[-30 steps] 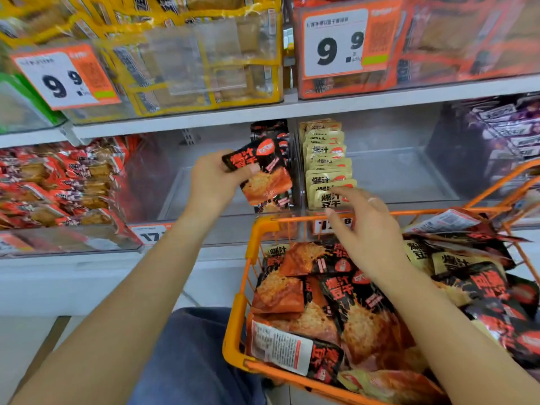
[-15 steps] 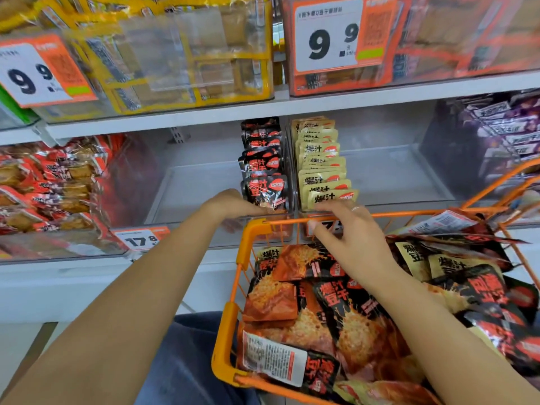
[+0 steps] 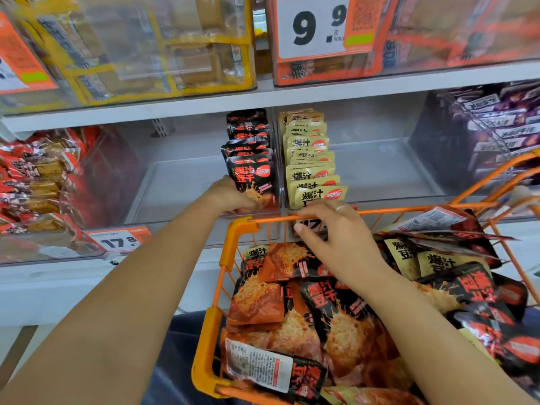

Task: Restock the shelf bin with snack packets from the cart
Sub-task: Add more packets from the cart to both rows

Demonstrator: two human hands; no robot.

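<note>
Glossy foil-like snack packets (image 3: 295,314) lie under the right hand (image 3: 339,244) in an orange wire cart (image 3: 233,247) with smooth plastic corners. Ahead of the left hand (image 3: 230,197), the shelf bin (image 3: 181,182) is clear, shiny plastic.

Left hand (image 3: 230,197) grips the front black packet (image 3: 254,182) at centre frame, standing it in the clear shelf bin (image 3: 181,182). Right hand (image 3: 336,238) hovers with spread fingers over the orange cart (image 3: 210,331), lower right, heaped with packets.

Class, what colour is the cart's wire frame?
Orange cart, clearest in the head view.
</note>
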